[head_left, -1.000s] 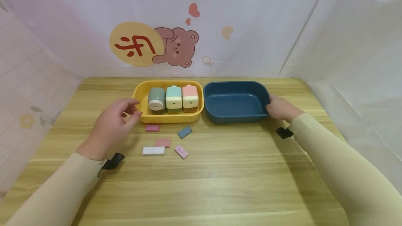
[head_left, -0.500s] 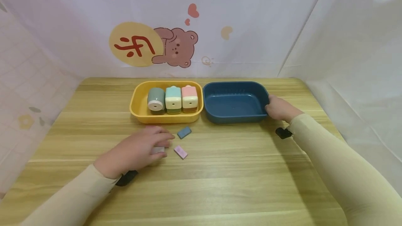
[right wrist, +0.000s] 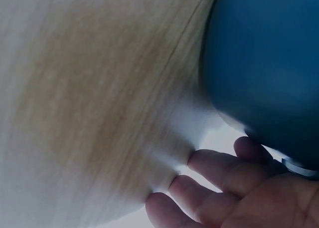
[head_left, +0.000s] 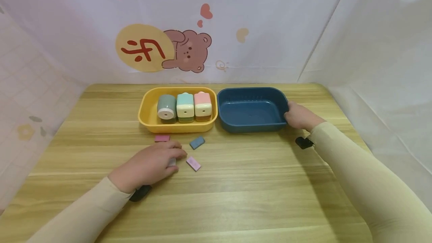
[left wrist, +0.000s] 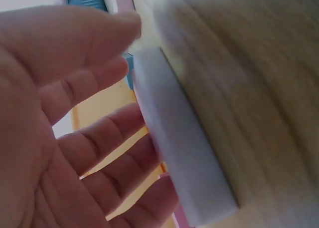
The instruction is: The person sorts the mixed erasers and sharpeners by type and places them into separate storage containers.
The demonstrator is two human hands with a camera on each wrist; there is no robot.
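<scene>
In the head view my left hand (head_left: 148, 164) is over a white eraser (head_left: 172, 162), palm down. The left wrist view shows the white eraser (left wrist: 179, 138) flat on the table, fingers along its far side and the thumb apart from its near end. A dark pink eraser (head_left: 162, 138), a blue-grey eraser (head_left: 197, 142) and a light pink eraser (head_left: 193, 163) lie near the hand. My right hand (head_left: 301, 116) grips the right end of a dark blue basket (head_left: 251, 126). In the right wrist view several fingers spread below the basket wall (right wrist: 264, 63).
Left of the blue basket, touching it or nearly so, stands a yellow basket (head_left: 179, 127). Inside are a grey-green pencil sharpener (head_left: 167, 104), a mint one and a pink one. A printed cloth (head_left: 270, 21) hangs behind the wooden table (head_left: 236, 198).
My left hand has left the yellow basket's left end and come down toward me over the white eraser, covering a coral eraser. The right hand stays at the blue basket.
</scene>
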